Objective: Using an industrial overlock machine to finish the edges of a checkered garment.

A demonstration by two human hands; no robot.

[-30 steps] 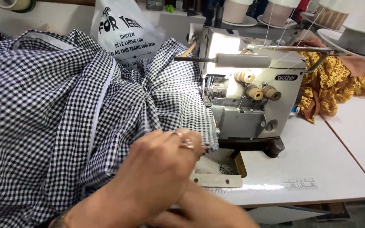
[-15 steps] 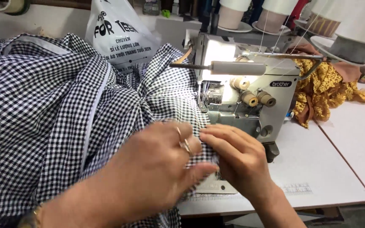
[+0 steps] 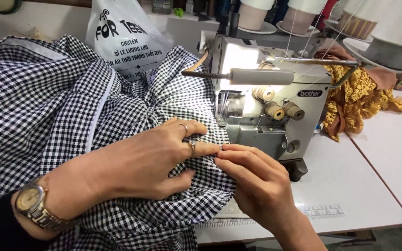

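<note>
White table: rumpled black-and-white checked fabric

left hand: flat on black-and-white checked fabric, rings on two fingers, watch on wrist
right hand: fingertips pinch fabric edge just in front of the machine, touching left fingertips
sewing machine: grey-white overlock, lamp lit, on white table
behind: white plastic bag, thread cones
right of machine: mustard lace cloth
table edge: printed ruler strip
</note>
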